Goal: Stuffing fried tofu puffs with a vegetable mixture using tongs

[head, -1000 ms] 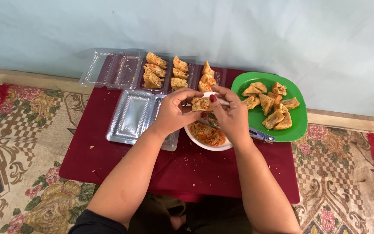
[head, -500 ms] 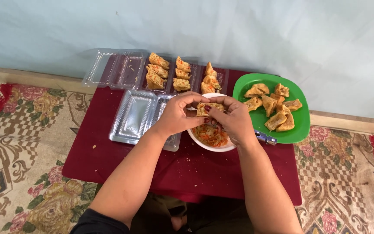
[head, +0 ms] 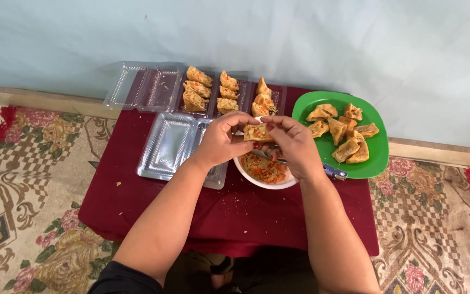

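My left hand (head: 221, 140) and my right hand (head: 294, 146) together grip one fried tofu piece (head: 258, 132) with vegetable filling showing, held over a white bowl (head: 264, 183) of shredded orange and green filling. A spoon with a blue handle (head: 335, 172) lies in the bowl under my right hand. On my right is a green plate (head: 378, 147) with several fried tofu pieces (head: 341, 130). Behind the bowl, a clear plastic tray (head: 246, 93) holds several stuffed pieces (head: 198, 89).
An open empty clear container (head: 167, 144) lies left of the bowl, and a clear lid (head: 143, 86) sits at the back left. All rest on a low table with a dark red cloth (head: 164, 212), on a patterned rug (head: 23, 179) by a pale wall.
Both hands, still holding the tofu piece, have lowered slightly toward the bowl, and the piece has been turned so its filled side faces up.
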